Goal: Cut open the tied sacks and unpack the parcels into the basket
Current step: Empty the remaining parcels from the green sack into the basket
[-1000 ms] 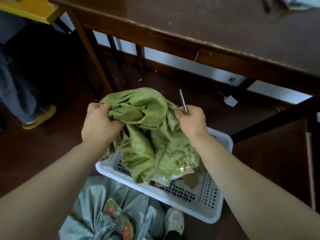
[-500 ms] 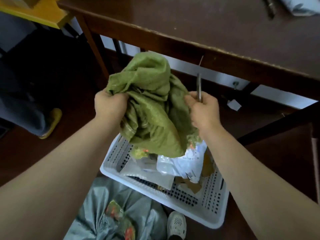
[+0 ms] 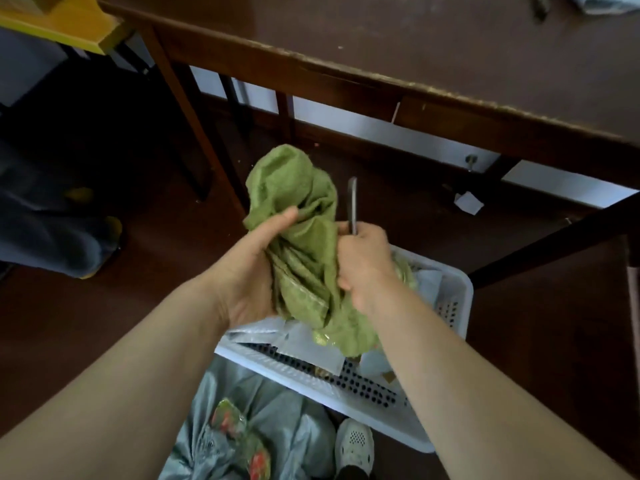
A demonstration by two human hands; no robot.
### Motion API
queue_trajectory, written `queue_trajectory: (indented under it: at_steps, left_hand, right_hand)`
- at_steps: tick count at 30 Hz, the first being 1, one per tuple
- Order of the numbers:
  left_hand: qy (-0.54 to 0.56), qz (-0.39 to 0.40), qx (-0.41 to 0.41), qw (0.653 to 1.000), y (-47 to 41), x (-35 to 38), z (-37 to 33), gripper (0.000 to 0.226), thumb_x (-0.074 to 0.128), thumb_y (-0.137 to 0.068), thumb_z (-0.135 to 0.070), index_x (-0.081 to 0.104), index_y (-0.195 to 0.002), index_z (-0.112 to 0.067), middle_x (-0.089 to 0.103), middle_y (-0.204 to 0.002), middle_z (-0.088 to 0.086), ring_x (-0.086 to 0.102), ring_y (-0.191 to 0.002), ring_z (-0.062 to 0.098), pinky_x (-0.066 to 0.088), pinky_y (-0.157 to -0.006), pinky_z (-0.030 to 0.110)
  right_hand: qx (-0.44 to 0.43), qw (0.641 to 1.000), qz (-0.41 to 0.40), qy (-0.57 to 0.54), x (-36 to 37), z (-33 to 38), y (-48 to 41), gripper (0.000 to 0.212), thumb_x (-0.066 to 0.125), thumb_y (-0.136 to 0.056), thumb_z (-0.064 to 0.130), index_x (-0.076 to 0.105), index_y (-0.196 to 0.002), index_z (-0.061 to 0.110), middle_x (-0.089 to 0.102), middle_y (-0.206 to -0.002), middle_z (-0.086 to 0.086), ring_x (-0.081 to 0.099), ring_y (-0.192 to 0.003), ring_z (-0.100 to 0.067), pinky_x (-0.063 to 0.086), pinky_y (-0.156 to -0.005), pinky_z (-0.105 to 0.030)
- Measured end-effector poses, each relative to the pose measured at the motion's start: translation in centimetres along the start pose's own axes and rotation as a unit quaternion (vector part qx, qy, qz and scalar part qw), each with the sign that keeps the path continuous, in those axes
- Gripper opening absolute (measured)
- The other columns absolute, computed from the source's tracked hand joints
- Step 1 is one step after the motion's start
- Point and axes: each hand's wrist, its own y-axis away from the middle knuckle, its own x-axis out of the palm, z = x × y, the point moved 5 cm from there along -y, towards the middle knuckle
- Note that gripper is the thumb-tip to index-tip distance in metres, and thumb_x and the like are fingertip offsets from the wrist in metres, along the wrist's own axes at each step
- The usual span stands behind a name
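- Bunched tighter than half a second ago, the green sack [image 3: 301, 244] is now squeezed into a narrow bundle; both hands have closed in on each other, and it hangs limp, seemingly emptied
- left hand [image 3: 252, 268] cups it from beneath, fingers and thumb wrapped round the cloth; right hand [image 3: 363, 261] clenches the opposite side together with a thin metal cutter [image 3: 352, 206], which stands up above the fist
- parcels [image 3: 301, 344] lie below the hands in the white basket [image 3: 462, 299]; the sack's tail trails onto them
- nearer the body than the hands, a grey sack [image 3: 298, 431] lies on the floor, coloured packets showing; probably next to unpack
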Motion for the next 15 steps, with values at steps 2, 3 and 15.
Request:
queue_trajectory:
  at_steps: [2, 3, 15]
  left_hand:
    - [0.024, -0.015, -0.028, 0.999, -0.4, -0.5, 1.3, 0.056, 0.058, -0.072, -0.058, 0.072, -0.109, -0.019, 0.071, -0.110, 0.009, 0.068, -0.101, 0.026, 0.053, -0.087, 0.051]
    - [0.024, -0.073, -0.033, 0.997, -0.9, -1.3, 2.2, 0.056, 0.066, -0.071, -0.052, 0.070, -0.113, -0.015, 0.072, -0.108, 0.012, 0.069, -0.099, 0.028, 0.053, -0.087, 0.049]
    - [0.166, -0.192, 0.132, 0.958, -1.7, -7.6, 1.7, 0.054, 0.062, -0.078, -0.002, 0.054, -0.131, -0.001, 0.062, -0.124, 0.017, 0.061, -0.112, 0.033, 0.053, -0.089, 0.047]
  right_hand:
    - [0.088, 0.993, 0.063, -0.052, 1.4, -1.7, 1.5, 0.013, 0.048, -0.091, 0.002, 0.058, -0.087, 0.010, 0.035, -0.036, 0.006, 0.024, -0.023, -0.003, 0.014, -0.030, -0.009]
    - [0.123, 0.986, 0.084, -0.075, 1.9, -2.6, 2.0, 0.015, 0.048, -0.090, 0.002, 0.058, -0.100, 0.005, 0.032, -0.041, 0.004, 0.021, -0.024, -0.004, 0.012, -0.031, -0.009]
    - [0.025, 0.983, -0.181, 0.005, -7.7, -7.0, -2.0, 0.015, 0.063, -0.088, 0.011, 0.066, -0.075, 0.019, 0.044, -0.043, 0.014, 0.034, -0.048, -0.009, 0.028, -0.048, -0.021]
